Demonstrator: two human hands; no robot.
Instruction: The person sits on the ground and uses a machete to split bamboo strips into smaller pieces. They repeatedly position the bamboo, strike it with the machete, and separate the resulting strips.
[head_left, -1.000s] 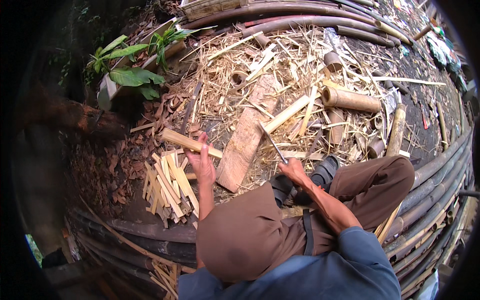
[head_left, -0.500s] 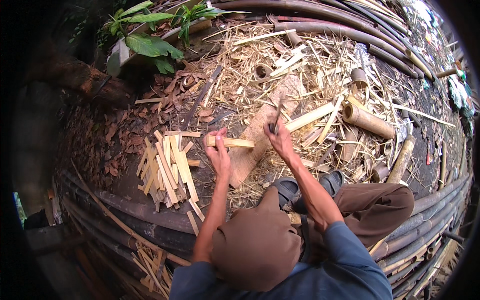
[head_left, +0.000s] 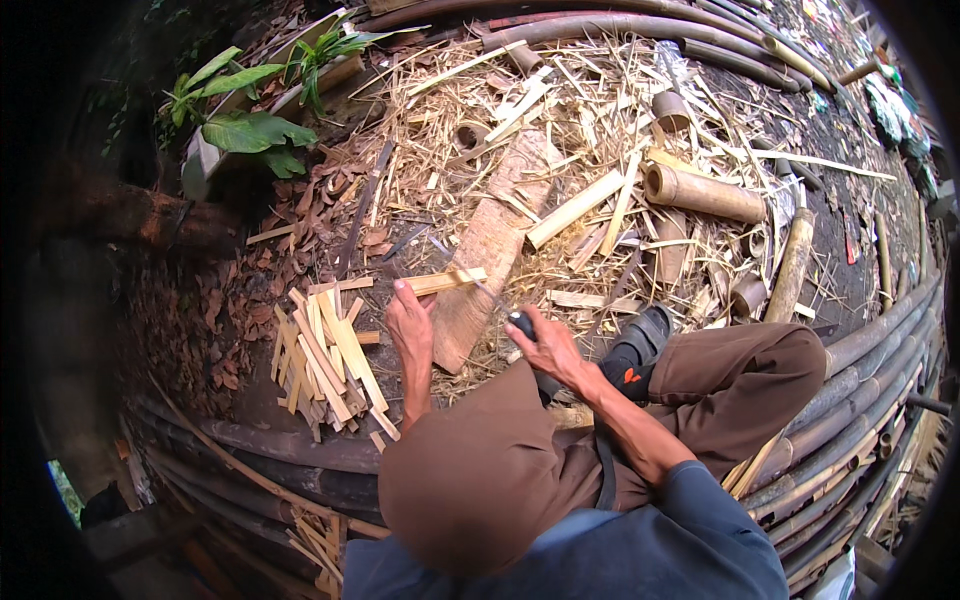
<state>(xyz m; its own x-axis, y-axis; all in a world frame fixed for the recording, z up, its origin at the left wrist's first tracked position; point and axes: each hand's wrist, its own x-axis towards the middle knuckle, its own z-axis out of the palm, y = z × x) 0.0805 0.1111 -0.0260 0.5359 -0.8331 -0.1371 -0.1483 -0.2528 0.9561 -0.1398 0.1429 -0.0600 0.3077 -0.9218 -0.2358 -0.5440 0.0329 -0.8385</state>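
My left hand (head_left: pixel 409 324) pinches the near end of a short, flat bamboo strip (head_left: pixel 448 281), which points right across a worn wooden board (head_left: pixel 480 262). Closed around a black handle, my right hand (head_left: pixel 552 350) holds a knife (head_left: pixel 519 322) to the right of the board. Its thin blade slants up and left to the strip's free end; whether it touches the wood is hard to tell. A heap of similar split strips (head_left: pixel 335 350) lies left of my left hand.
Shavings (head_left: pixel 440 150) cover the ground around the board. To the right lie a wider bamboo slat (head_left: pixel 575 208), a cut bamboo tube (head_left: pixel 705 193) and a longer bamboo piece (head_left: pixel 790 265). Long poles (head_left: pixel 640 28) run along the far side; more poles (head_left: pixel 860 400) lie near right.
My right hand has come down toward me, bringing the knife from above the board to the strip's free end. My left hand still holds the strip. The whole view has shifted slightly.
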